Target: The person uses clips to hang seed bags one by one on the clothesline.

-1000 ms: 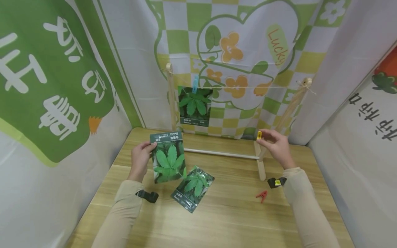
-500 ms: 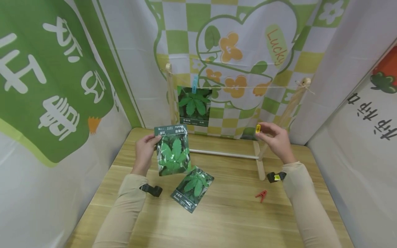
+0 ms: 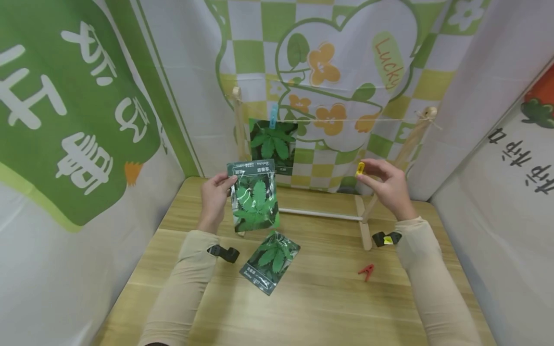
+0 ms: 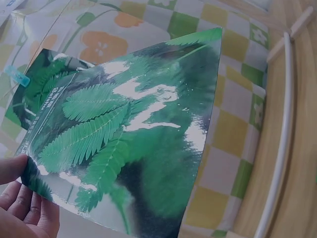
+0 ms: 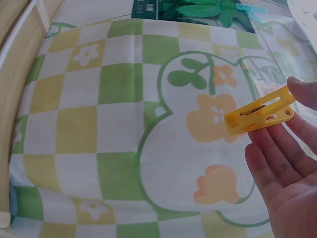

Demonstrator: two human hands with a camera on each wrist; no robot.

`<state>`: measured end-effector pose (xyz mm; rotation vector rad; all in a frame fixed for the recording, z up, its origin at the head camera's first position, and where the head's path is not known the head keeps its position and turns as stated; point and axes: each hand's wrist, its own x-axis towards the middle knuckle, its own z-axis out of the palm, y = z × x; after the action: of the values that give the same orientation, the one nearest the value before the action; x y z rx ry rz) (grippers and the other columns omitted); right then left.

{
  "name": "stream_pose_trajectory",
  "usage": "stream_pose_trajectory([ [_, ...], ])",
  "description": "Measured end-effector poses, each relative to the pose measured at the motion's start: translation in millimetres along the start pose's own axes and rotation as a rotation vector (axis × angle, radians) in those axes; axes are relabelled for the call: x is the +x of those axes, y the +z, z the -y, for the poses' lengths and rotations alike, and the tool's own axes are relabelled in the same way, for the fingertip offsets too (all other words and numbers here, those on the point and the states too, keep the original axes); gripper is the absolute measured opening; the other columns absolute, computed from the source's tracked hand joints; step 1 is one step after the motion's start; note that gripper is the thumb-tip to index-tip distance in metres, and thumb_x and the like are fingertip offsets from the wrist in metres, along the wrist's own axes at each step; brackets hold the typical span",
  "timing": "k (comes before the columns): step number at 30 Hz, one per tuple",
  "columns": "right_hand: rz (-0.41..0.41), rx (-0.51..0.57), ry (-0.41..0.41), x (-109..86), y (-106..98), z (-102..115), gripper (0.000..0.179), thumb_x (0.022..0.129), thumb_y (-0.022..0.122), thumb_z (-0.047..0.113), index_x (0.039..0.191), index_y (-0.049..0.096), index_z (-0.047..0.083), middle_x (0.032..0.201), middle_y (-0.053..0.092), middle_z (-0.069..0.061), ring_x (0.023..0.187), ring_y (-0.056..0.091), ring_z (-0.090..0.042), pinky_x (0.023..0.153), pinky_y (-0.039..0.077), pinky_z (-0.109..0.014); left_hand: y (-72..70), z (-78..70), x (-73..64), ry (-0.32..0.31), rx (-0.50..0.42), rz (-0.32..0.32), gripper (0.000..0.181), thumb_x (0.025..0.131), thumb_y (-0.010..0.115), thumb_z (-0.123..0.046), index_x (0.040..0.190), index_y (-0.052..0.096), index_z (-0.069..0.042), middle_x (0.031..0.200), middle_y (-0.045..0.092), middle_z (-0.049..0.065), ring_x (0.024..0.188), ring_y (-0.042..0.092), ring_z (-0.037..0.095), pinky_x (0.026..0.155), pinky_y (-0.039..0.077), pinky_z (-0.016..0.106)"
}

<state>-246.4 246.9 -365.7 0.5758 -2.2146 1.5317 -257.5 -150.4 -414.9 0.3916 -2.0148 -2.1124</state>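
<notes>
My left hand (image 3: 215,198) pinches a glossy seed packet (image 3: 254,199) by its upper left edge, thumb on the front. A leaf photo fills the packet, with a dark printed band at its top in the head view. To the right, my right hand (image 3: 387,185) holds a yellow clothespin (image 5: 260,111) between thumb and fingers, its tip pointing left. Behind the held packet, a second packet (image 3: 283,139) hangs from a string (image 3: 346,120) by a blue clothespin (image 3: 273,117); the held one overlaps its lower left part. A third packet (image 3: 270,262) lies slanted on the table.
The string runs between two wooden posts, the left post (image 3: 239,125) and the right post (image 3: 411,139). A white rod (image 3: 320,214) joins them low down. One red clothespin (image 3: 366,272) lies on the wooden table (image 3: 329,307). A checked cloth (image 3: 248,53) hangs behind.
My left hand has carried its packet up and to the right, so it now overlaps the hanging one. The right hand has risen slightly with the yellow clothespin.
</notes>
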Motion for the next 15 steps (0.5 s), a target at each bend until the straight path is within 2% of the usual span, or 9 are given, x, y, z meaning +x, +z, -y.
stream_pose_trajectory([
  [6, -0.003, 0.018, -0.047, 6.9, 0.6, 8.9, 0.033, 0.081, 0.071, -0.01, 0.113, 0.064, -0.012, 0.101, 0.065, 0.011, 0.093, 0.065, 0.0, 0.087, 0.052, -0.014, 14.0, -10.1, -0.5, 0.028, -0.02, 0.015, 0.03, 0.091, 0.069, -0.015, 0.113, 0.065, 0.005, 0.079, 0.064, -0.012, 0.075, 0.059, 0.002, 0.067, 0.05, 0.015],
  [15, 0.006, -0.014, -0.08, 19.0, -0.1, 23.5, 0.032, 0.083, 0.072, -0.006, 0.114, 0.065, -0.009, 0.103, 0.066, 0.01, 0.093, 0.064, -0.001, 0.086, 0.052, -0.015, 27.9, -19.9, 0.2, 0.052, -0.053, 0.047, 0.032, 0.09, 0.07, -0.012, 0.116, 0.064, 0.005, 0.081, 0.065, -0.012, 0.072, 0.06, 0.001, 0.067, 0.052, 0.014],
])
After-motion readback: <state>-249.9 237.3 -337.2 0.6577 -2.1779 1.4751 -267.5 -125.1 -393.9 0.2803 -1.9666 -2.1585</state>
